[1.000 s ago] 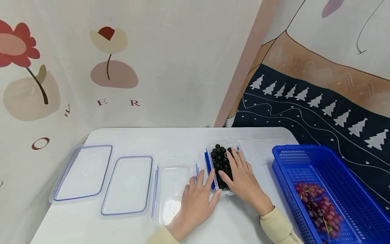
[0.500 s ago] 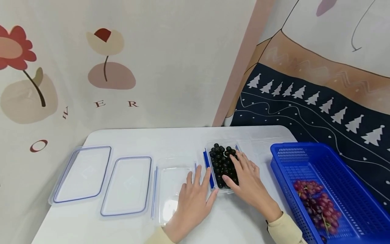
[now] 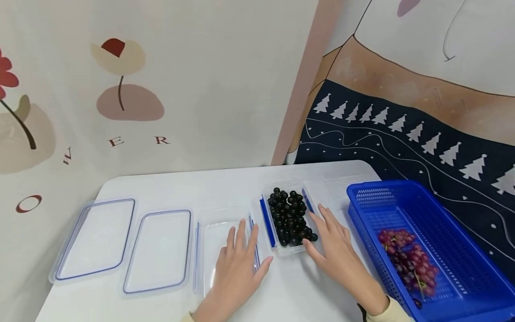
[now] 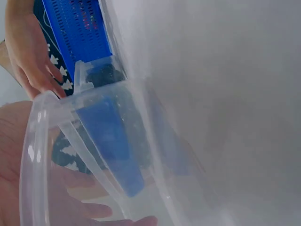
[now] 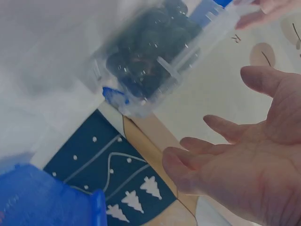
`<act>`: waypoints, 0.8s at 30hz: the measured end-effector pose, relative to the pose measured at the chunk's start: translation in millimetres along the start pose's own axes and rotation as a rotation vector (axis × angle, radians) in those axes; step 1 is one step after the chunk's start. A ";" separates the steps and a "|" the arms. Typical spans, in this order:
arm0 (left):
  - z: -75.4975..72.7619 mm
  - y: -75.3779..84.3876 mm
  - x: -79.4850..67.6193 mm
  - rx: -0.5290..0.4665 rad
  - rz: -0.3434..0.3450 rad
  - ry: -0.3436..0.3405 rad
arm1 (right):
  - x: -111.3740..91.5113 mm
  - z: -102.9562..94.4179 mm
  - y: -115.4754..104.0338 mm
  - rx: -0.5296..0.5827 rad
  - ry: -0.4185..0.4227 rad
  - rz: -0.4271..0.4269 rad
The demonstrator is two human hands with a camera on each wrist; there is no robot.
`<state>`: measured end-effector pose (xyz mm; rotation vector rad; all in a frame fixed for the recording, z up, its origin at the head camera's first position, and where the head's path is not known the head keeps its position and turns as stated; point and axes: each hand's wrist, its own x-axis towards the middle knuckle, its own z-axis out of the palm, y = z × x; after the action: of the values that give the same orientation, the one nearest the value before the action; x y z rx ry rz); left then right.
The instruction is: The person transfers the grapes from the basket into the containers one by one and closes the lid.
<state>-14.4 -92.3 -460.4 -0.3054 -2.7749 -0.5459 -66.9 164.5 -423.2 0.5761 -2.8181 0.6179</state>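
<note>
Black grapes (image 3: 286, 217) fill a clear plastic container (image 3: 293, 251) with blue side flaps, right of the middle of the table. Beside its right wall my right hand (image 3: 339, 250) hovers with fingers spread, holding nothing; the right wrist view shows a gap between that hand and the container (image 5: 141, 106). My left hand (image 3: 237, 268) is held with straight fingers over a second clear container (image 3: 213, 219), which has nothing in it. Through that container's clear wall (image 4: 40, 155) the left wrist view shows the left fingers. Whether they touch it I cannot tell.
Two clear lids with blue seals, one (image 3: 158, 250) beside the other (image 3: 96, 239), lie on the left of the white table (image 3: 193, 183). At the right stands a blue perforated basket (image 3: 462, 223) with a bunch of red grapes (image 3: 410, 261). A printed cloth wall (image 3: 225, 89) rises behind.
My right hand has lifted off the black grapes and drawn back to the container's right side. The left hand has moved slightly left, away from that container. The head view has shifted to the right.
</note>
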 end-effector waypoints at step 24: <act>-20.2 -25.2 -26.7 0.000 -0.046 -0.102 | -52.6 -60.8 61.4 0.040 0.052 0.163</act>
<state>9.0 -127.1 -459.7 -0.2768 -2.8866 -0.5566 -38.1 259.8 -405.3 0.3340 -2.8285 0.7087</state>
